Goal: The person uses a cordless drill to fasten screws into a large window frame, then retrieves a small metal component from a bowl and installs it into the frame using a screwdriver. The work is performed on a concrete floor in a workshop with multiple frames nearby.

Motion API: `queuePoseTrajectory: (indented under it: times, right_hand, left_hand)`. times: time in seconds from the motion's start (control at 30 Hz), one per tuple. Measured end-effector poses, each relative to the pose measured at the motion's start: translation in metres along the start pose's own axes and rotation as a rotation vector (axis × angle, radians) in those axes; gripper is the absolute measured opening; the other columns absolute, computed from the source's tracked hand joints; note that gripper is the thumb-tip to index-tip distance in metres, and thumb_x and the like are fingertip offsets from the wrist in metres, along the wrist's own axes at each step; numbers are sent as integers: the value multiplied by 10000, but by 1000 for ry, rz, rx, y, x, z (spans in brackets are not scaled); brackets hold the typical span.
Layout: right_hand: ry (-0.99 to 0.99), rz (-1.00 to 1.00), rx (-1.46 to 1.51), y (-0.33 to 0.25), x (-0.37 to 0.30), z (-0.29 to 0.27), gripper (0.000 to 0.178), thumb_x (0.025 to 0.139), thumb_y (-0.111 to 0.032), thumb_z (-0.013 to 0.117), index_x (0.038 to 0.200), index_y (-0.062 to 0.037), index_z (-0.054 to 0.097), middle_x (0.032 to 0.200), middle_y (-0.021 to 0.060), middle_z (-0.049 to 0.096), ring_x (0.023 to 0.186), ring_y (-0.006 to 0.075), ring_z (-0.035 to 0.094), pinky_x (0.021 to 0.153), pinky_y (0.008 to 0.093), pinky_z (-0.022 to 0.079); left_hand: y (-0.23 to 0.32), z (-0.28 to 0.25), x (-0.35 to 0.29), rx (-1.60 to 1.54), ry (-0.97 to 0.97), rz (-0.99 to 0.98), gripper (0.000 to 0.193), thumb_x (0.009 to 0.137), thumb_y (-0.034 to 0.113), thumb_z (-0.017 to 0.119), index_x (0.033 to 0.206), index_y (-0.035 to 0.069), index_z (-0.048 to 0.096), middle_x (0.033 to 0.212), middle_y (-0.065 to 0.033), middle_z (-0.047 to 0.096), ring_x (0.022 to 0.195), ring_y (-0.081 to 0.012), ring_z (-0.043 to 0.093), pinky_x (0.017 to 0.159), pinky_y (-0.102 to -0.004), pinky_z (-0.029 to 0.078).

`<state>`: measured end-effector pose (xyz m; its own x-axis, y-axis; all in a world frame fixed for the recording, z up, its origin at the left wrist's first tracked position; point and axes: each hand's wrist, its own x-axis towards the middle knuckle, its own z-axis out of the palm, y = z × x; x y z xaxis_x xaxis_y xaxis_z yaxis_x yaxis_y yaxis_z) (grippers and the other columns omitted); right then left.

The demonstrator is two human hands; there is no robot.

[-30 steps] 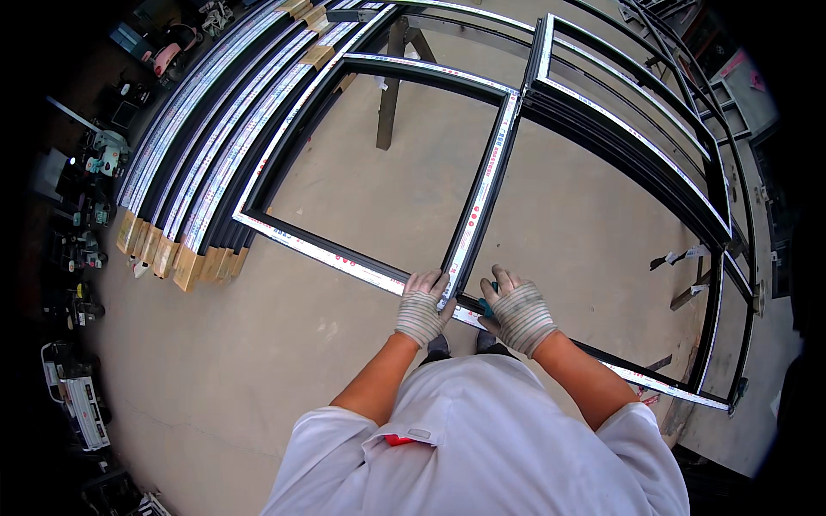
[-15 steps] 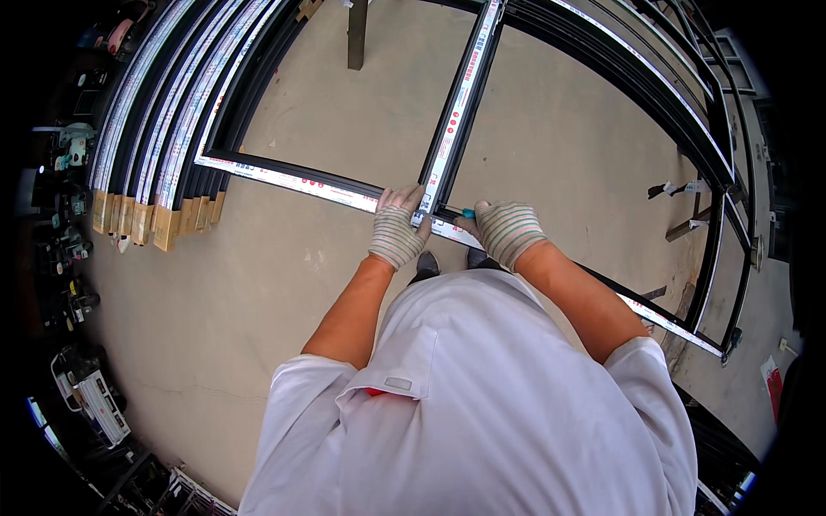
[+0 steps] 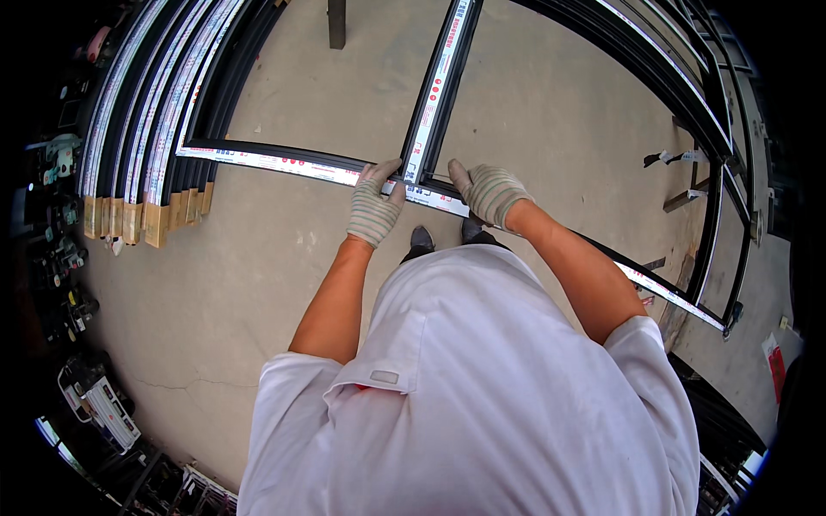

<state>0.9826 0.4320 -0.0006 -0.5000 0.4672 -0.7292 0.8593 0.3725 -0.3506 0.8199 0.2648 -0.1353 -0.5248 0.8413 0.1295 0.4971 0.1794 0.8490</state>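
A large black window frame (image 3: 284,162), with white printed protective film on its face, spans the space in front of me. Its crossbar (image 3: 436,86) meets the near rail between my hands. Just left of that joint, my left hand (image 3: 376,203), in a striped knit glove, grips the near rail, fingers over the far side and thumb on the near side. My right hand (image 3: 492,194), gloved alike, is closed at the inner corner right of the crossbar. A screwdriver's thin shaft (image 3: 441,178) runs from it toward the joint; its handle is hidden in the glove.
Several film-covered frame profiles (image 3: 151,103) stand stacked at the left, with cardboard-wrapped ends (image 3: 157,225). More black frames (image 3: 688,138) lean at the right beside a metal support (image 3: 684,201). A dark post (image 3: 336,24) rises beyond. Machines and equipment (image 3: 99,404) line the left edge.
Both hands and the frame sit slightly higher and further left in view. My right hand has tilted, and the screwdriver's teal handle, visible before, is now covered.
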Motion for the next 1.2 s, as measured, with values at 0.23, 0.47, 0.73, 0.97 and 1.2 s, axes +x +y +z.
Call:
queuePoseTrajectory:
  times: [0.23,0.47,0.73,0.97,1.2]
  right_hand:
    - [-32,93,447,2,0,12,857,1058,-625,247,802,54,702,640,157,694,563,260,691,656,408,584]
    - [11,107,528,10,10,23,721,1044,-620,392,881,25,670,719,142,685,613,248,709,581,392,581]
    - [82,50,166,5,11,18,745,1010,-625,381,804,-4,739,708,174,702,737,339,719,781,453,552]
    - [229,-150,-204,-13,-20,-15,703,1021,-623,405,846,-27,735,733,229,667,759,420,665,777,473,530]
    - [281,-19,-10,52,-20,-14,669,1014,-620,452,870,-24,720,687,202,629,691,392,622,759,450,522]
  left_hand:
    - [22,-20,-22,-332,34,-289,290,995,127,653,1246,-12,693,1193,-114,729,1122,-198,664,1003,-323,508]
    - [77,-61,-25,-409,71,-348,249,1042,176,629,1148,-36,706,1096,-128,744,1003,-189,698,940,-332,543]
    - [198,-137,-4,-406,49,164,167,890,12,734,1055,-3,715,1000,-110,756,958,-194,694,887,-344,536]
    - [263,-227,30,-276,-414,887,645,993,554,623,1132,-73,676,918,-183,717,875,-306,708,936,-586,540]
    - [278,-227,33,-190,-692,971,617,986,546,637,1100,-59,675,891,-172,707,845,-297,699,903,-565,533]
